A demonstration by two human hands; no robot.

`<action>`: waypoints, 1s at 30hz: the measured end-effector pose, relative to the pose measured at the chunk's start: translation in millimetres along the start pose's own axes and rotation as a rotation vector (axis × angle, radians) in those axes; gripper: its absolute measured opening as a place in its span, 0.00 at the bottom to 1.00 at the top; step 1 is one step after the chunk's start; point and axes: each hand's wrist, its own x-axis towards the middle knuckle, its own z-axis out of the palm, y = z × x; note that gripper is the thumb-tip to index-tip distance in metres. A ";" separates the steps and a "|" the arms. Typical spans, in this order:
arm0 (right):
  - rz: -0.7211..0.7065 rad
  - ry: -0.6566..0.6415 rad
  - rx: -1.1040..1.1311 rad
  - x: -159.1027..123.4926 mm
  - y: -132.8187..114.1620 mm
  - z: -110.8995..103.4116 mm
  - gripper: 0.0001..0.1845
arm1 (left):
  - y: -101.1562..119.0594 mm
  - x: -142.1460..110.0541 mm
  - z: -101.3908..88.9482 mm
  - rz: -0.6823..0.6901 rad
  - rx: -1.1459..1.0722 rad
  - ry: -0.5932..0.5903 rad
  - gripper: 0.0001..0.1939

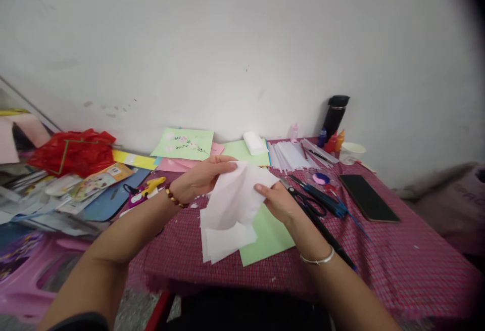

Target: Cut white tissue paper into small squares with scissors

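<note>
Forearms [132, 226] nearest, over worktop [174, 252]. Left hand [206, 173] pinches white tissue [231, 197] at top, right hand [276, 200] pinches its right side. Tissue creased, apparently only partly spread; green paper [269, 242] beneath looks undecorated (visible part, anyway), flowered card [184, 144] behind seemingly finished.

Table with red checked cloth [417, 265] is carrying green paper sheets [269, 240], white strips [290, 156], black-handled scissors [303, 197], and a dark smartphone [368, 198]. Black tumbler [335, 114] is standing by the wall, paper cup [352, 153] is sitting near it. Small bottles between them, probably paint.
</note>
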 end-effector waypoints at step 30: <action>-0.001 0.104 -0.624 -152.8 74.2 55.2 0.19 | -181.3 -151.6 50.4 0.671 0.483 0.137 0.21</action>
